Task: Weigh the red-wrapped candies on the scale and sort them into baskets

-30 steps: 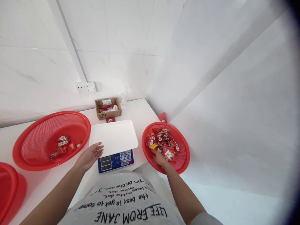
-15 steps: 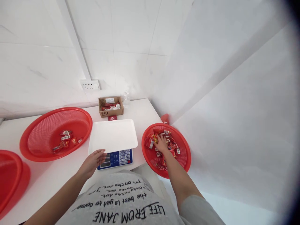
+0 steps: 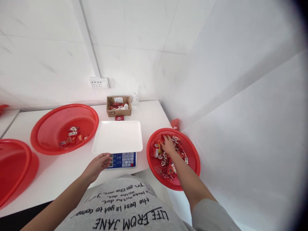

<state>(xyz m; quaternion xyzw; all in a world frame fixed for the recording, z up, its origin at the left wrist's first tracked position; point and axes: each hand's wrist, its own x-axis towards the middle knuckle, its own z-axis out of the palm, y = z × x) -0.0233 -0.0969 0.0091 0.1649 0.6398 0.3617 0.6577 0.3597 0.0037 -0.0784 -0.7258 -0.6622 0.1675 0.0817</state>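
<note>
My right hand (image 3: 168, 146) reaches into a red mesh basket (image 3: 192, 154) at the table's right corner, its fingers curled down among several red candy packets (image 3: 163, 157). I cannot see whether it grips any. My left hand (image 3: 98, 163) rests at the front left corner of a digital scale, fingers loosely curled over the blue keypad panel (image 3: 124, 159). The scale's white tray (image 3: 117, 136) holds nothing.
A larger red basket (image 3: 48, 115) with a few packets stands left of the scale, and another red basket (image 3: 12, 166) sits at the far left. A small cardboard box (image 3: 119, 106) and a plastic bottle (image 3: 135, 98) stand by the wall under a socket (image 3: 99, 82).
My right hand moved from the near rim of the right basket to the middle of the packets. My left hand drew back from the tray's edge to the scale's front corner. The view shifted.
</note>
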